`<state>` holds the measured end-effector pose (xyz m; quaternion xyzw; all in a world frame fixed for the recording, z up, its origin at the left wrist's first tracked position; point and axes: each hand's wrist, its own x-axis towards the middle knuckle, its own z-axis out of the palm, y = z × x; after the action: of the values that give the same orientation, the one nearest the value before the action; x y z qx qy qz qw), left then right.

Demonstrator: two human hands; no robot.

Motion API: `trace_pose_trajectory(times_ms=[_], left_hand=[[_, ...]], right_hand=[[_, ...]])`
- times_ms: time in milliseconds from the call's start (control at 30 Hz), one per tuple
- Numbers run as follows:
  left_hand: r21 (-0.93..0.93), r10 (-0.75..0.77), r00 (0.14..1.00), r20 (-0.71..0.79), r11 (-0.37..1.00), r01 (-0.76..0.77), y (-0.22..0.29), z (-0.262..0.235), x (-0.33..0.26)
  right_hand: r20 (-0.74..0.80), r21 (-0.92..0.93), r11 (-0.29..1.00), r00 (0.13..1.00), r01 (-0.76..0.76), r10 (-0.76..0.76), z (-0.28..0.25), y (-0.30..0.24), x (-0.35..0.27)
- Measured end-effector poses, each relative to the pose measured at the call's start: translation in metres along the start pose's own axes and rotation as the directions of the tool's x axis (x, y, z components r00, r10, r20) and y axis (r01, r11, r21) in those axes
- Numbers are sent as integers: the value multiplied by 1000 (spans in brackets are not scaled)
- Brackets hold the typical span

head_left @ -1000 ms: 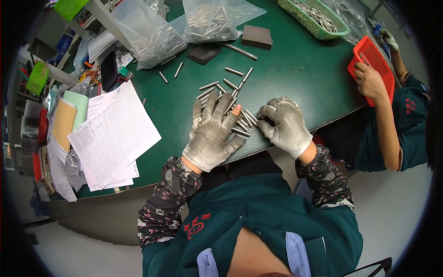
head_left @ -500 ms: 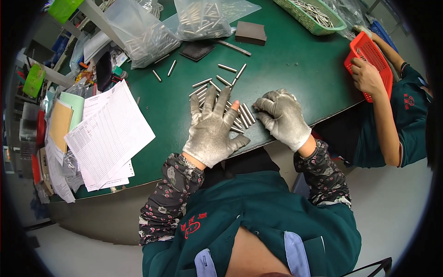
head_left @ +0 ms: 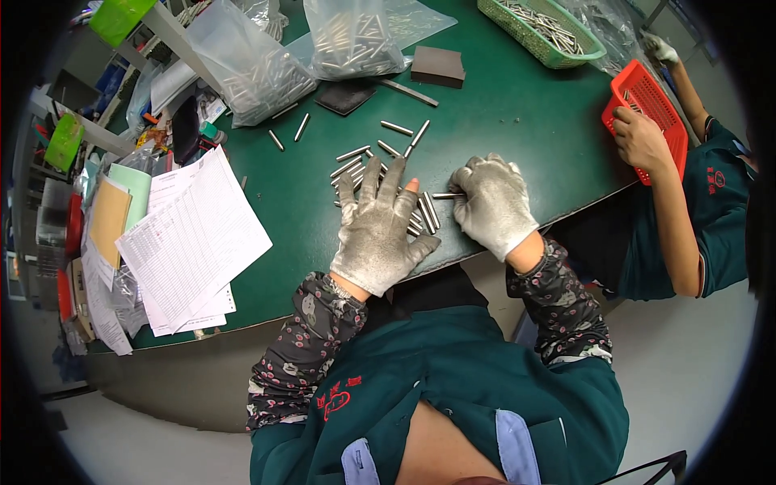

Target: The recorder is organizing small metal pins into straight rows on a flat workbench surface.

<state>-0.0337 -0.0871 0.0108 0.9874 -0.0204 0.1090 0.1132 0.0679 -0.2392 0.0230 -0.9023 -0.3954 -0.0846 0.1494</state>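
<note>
My left hand, in a grey-white glove with one bare fingertip showing, lies spread over a pile of short steel pins on the green tabletop. Part of the pile is hidden beneath its fingers. Just right of the pile, my right hand, gloved too, is closed with its knuckles up. One steel pin sticks out leftward from between its thumb and fingers. A few loose pins lie beyond the pile, and two more pins lie farther left.
Clear bags of pins stand at the back, near a dark block and a flat black pad. Printed sheets cover the left side. A green basket holds pins; at right a co-worker's hand grips a red basket.
A pin now shows in my right hand, which has turned more knuckles-up and shifted slightly left. My left hand has slid a little right over the pile. The co-worker's far hand has left the red basket.
</note>
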Motion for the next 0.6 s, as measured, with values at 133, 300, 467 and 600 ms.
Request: trace_pose_trajectory(times_ms=[133, 300, 467, 600], left_hand=[[-15, -18, 1000, 6, 1000, 18, -2, -3, -2], [-70, 30, 999, -16, 997, -31, -2, 0, -2], [-64, 7, 999, -35, 998, -9, -5, 0, -2], [-48, 10, 999, -49, 999, -12, -2, 1, -1]], right_hand=[[-14, 47, 992, 993, 115, -115, -5, 14, -1], [-81, 270, 916, 955, 298, -286, 7, 7, 3], [-71, 371, 899, 972, 234, -224, 9, 12, 2], [10, 270, 922, 956, 279, -293, 0, 6, 1]])
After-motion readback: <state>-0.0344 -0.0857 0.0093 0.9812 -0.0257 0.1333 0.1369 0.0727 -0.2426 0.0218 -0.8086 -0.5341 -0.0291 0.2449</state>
